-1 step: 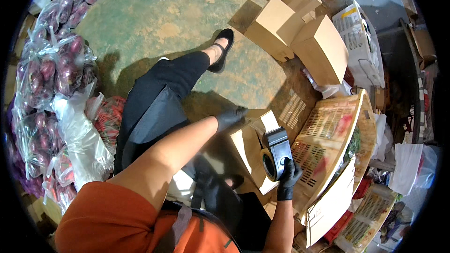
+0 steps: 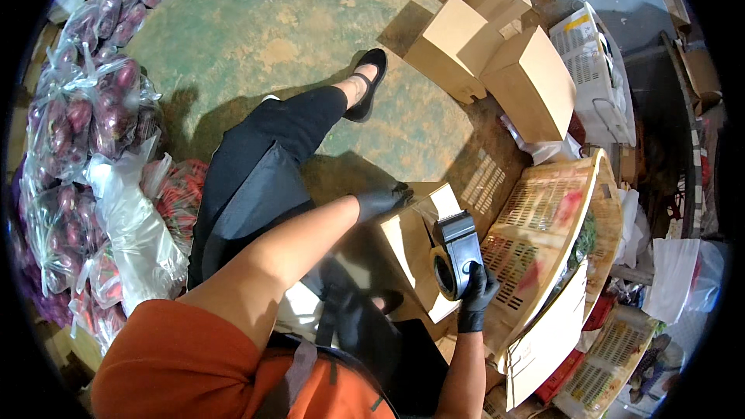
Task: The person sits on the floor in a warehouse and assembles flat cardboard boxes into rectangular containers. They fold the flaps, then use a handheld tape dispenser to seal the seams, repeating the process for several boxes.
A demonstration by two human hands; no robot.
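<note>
A small cardboard box (image 2: pixel 413 252) stands in front of me, tilted, with sunlight on its side. My left hand (image 2: pixel 379 204), in a black glove, is closed at the box's far left edge, its fingertips partly hidden. In my black-gloved right hand (image 2: pixel 479 293) is a black tape dispenser (image 2: pixel 458 234), gripped by its handle. The dispenser, with a roll of tape in it, lies over the right side of the box, its toothed end pointing away from me. Whether it touches the cardboard I cannot tell.
Cardboard boxes (image 2: pixel 531 81) stand ahead on the right. Beside my right hand leans a stained plastic basket (image 2: pixel 535 225), with a cardboard flap (image 2: pixel 547 341) near it. Clear bags of red onions (image 2: pixel 70 120) and a bag of red chillies (image 2: pixel 180 202) line the left. My outstretched leg (image 2: pixel 268 155) crosses the floor.
The fingers of my left hand have shifted slightly at the box's edge. The tape dispenser and right hand are practically where they were.
</note>
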